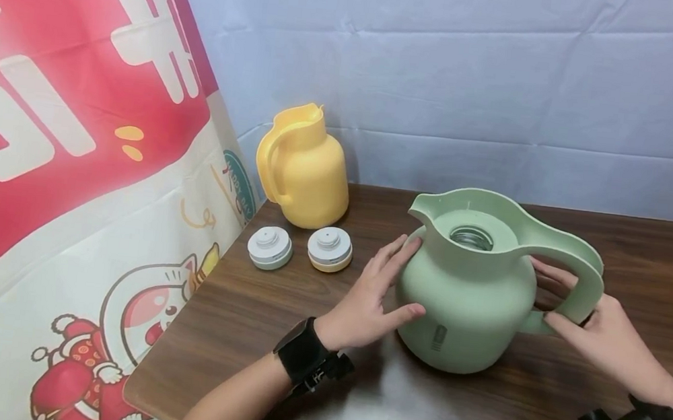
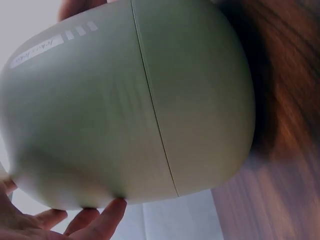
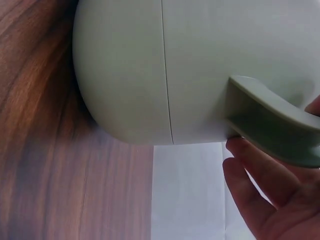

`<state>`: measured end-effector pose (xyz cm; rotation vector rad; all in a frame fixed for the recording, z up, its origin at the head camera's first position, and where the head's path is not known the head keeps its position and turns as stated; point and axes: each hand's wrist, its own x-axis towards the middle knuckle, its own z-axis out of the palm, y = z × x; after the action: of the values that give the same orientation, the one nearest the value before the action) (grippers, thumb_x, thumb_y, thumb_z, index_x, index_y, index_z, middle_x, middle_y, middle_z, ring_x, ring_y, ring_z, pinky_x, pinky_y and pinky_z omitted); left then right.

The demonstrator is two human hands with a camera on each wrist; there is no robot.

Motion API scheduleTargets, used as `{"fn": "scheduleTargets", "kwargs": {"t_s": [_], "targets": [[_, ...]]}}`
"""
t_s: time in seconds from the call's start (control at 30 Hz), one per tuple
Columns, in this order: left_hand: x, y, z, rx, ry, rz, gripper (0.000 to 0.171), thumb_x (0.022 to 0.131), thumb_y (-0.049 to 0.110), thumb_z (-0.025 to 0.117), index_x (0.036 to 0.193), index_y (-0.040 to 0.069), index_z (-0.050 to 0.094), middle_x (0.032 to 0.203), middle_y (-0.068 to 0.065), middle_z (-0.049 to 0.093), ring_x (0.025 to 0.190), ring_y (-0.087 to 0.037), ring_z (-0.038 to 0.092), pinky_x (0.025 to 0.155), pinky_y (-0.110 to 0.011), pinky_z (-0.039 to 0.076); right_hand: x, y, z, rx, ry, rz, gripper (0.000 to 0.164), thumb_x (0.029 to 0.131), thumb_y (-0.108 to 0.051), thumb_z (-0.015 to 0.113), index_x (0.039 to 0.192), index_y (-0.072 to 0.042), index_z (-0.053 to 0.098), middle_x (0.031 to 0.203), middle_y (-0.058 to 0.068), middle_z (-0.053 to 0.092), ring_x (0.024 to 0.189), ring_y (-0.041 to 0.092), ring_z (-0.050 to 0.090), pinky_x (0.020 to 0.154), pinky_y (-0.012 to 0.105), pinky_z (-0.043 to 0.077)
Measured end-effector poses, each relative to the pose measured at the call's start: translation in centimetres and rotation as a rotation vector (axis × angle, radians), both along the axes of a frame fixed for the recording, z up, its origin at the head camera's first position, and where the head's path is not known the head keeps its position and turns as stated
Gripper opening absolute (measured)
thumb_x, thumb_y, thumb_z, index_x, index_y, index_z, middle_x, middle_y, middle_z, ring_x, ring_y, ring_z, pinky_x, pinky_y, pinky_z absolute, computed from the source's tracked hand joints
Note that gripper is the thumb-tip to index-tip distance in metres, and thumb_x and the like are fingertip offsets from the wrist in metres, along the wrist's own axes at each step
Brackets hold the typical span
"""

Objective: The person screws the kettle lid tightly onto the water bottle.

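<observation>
A light green thermos jug (image 1: 464, 303) stands upright on the table, its spout to the left and its handle (image 1: 588, 281) to the right. Its top has no stopper in it, so the round inner mouth (image 1: 472, 237) shows. My left hand (image 1: 373, 298) rests against the jug's left side, fingers spread toward the back and thumb at the front. On the other side, my right hand (image 1: 593, 326) reaches around the handle. Its extended fingers (image 3: 260, 170) lie by the jug's body behind the handle, with the thumb in front.
A yellow thermos jug (image 1: 315, 177) stands at the back left of the wooden table (image 1: 225, 355). Before it sit two white stoppers, one with a green base (image 1: 270, 247), the other with a yellow base (image 1: 330, 248). Pale blue cloth (image 1: 446, 78) hangs behind; a printed red-and-white cloth (image 1: 147, 219) hangs left.
</observation>
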<state>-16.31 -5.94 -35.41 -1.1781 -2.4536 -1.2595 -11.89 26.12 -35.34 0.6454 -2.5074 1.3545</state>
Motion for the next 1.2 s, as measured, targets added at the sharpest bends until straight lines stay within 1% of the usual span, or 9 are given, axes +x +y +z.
{"fn": "scheduleTargets", "kwargs": {"t_s": [0.3, 0.43, 0.53, 0.67, 0.77, 0.83, 0.97, 1.03, 1.2], "targets": [[1.3, 0.0, 0.2, -0.002, -0.012, -0.015, 0.075, 0.091, 0.058, 0.047, 0.153, 0.033, 0.012, 0.157, 0.002, 0.007, 0.142, -0.018, 0.010, 0.104, -0.047, 0.032, 0.5, 0.2, -0.2, -0.010, 0.041, 0.012, 0.068, 0.083, 0.018, 0.056, 0.144, -0.008, 0.041, 0.138, -0.017, 0.046, 0.110, -0.010, 0.048, 0.068, 0.009, 0.037], [1.7, -0.2, 0.4, -0.013, -0.029, -0.022, 0.076, 0.090, 0.063, 0.043, 0.153, 0.034, 0.012, 0.157, 0.002, 0.005, 0.142, -0.018, 0.009, 0.102, -0.047, 0.034, 0.8, 0.4, -0.3, 0.025, 0.031, -0.017, 0.070, 0.083, 0.016, 0.056, 0.145, -0.013, 0.041, 0.136, -0.025, 0.043, 0.066, -0.004, 0.052, 0.056, 0.018, 0.031], [1.8, -0.4, 0.5, -0.023, -0.056, -0.028, 0.074, 0.091, 0.057, 0.049, 0.152, 0.036, 0.012, 0.157, 0.003, 0.005, 0.142, -0.017, 0.013, 0.100, -0.044, 0.037, 0.8, 0.5, -0.4, 0.029, 0.028, -0.020, 0.071, 0.083, 0.015, 0.056, 0.145, -0.015, 0.040, 0.137, -0.023, 0.043, 0.061, -0.002, 0.049, 0.054, 0.022, 0.030], [1.6, -1.1, 0.8, -0.052, -0.055, -0.028, 0.075, 0.093, 0.040, 0.059, 0.152, 0.035, 0.013, 0.156, 0.004, 0.009, 0.139, -0.016, 0.021, 0.098, -0.040, 0.040, 0.8, 0.5, -0.5, 0.020, 0.031, 0.007, 0.070, 0.084, 0.017, 0.056, 0.146, -0.010, 0.039, 0.140, -0.020, 0.042, 0.096, -0.009, 0.054, 0.058, 0.016, 0.034], [1.2, -1.9, 1.0, -0.077, -0.012, -0.006, 0.072, 0.093, 0.039, 0.060, 0.152, 0.030, 0.019, 0.155, 0.005, 0.018, 0.138, -0.013, 0.025, 0.102, -0.039, 0.036, 0.9, 0.5, -0.4, 0.010, 0.021, 0.021, 0.068, 0.084, 0.017, 0.055, 0.146, -0.008, 0.038, 0.138, -0.024, 0.042, 0.096, -0.008, 0.056, 0.059, 0.016, 0.036], [0.8, -2.7, 1.1, -0.082, 0.019, 0.020, 0.066, 0.094, 0.040, 0.058, 0.150, 0.026, 0.027, 0.152, 0.005, 0.028, 0.136, -0.011, 0.029, 0.105, -0.039, 0.034, 0.9, 0.5, -0.3, 0.003, 0.014, 0.018, 0.069, 0.084, 0.017, 0.054, 0.146, -0.009, 0.038, 0.137, -0.024, 0.042, 0.087, -0.007, 0.058, 0.057, 0.018, 0.034], [-0.1, -4.9, 1.0, -0.064, 0.032, 0.088, 0.056, 0.095, 0.041, 0.056, 0.144, 0.020, 0.040, 0.143, 0.005, 0.044, 0.130, -0.008, 0.038, 0.106, -0.033, 0.032, 0.9, 0.4, -0.3, -0.022, 0.003, 0.038, 0.069, 0.083, 0.019, 0.053, 0.145, -0.006, 0.038, 0.141, -0.020, 0.041, 0.091, -0.006, 0.060, 0.069, 0.011, 0.043], [-0.7, -6.2, 0.9, -0.053, 0.025, 0.140, 0.054, 0.095, 0.039, 0.057, 0.142, 0.017, 0.044, 0.140, 0.004, 0.047, 0.128, -0.009, 0.041, 0.105, -0.032, 0.033, 1.0, 0.4, -0.3, -0.035, -0.002, 0.056, 0.068, 0.084, 0.020, 0.053, 0.145, -0.004, 0.037, 0.144, -0.017, 0.040, 0.106, -0.005, 0.056, 0.077, 0.012, 0.046], [-2.5, -9.8, 0.8, 0.032, -0.014, 0.301, 0.046, 0.094, 0.028, 0.060, 0.134, 0.009, 0.052, 0.132, -0.005, 0.055, 0.120, -0.020, 0.049, 0.102, -0.040, 0.036, 1.0, 0.4, -0.3, -0.044, 0.007, 0.060, 0.068, 0.084, 0.020, 0.053, 0.145, -0.004, 0.037, 0.144, -0.016, 0.039, 0.106, -0.005, 0.056, 0.077, 0.012, 0.046]]}}
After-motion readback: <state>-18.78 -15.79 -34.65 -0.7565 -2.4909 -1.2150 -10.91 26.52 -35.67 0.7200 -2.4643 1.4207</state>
